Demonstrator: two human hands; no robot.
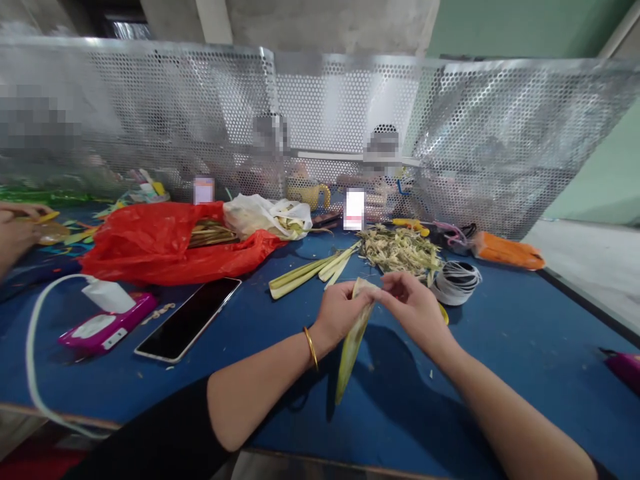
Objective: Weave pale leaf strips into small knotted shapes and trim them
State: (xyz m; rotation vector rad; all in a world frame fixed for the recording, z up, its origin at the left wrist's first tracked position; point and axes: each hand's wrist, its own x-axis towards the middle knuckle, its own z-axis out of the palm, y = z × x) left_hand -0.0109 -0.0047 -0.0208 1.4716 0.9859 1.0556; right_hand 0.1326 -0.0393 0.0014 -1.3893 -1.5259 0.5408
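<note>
Both forearms come in over the near edge of the blue table [520, 333] and slant toward each other, bringing the hands together above its middle. The left hand [339, 315] (a thin gold bangle [311, 348] circles its wrist) has its fingers curled nearly closed, the thumb pressing a pale green leaf strip [353, 347] by its upper end, while the narrow end hangs toward the near edge. The right hand [413, 305] meets it there, fingers bent in toward the thumb, with little gap; whether it grips the strip too, I cannot tell. Toward the near left corner lie a purple power strip [113, 327] and a dark phone [190, 320]. Beyond the hands are a roll of cord [456, 283], loose leaf pieces [300, 277] and a heap of shreds [400, 252], then a red bag [150, 240] toward the far left, and a perforated screen [340, 100] along the far edge.
</note>
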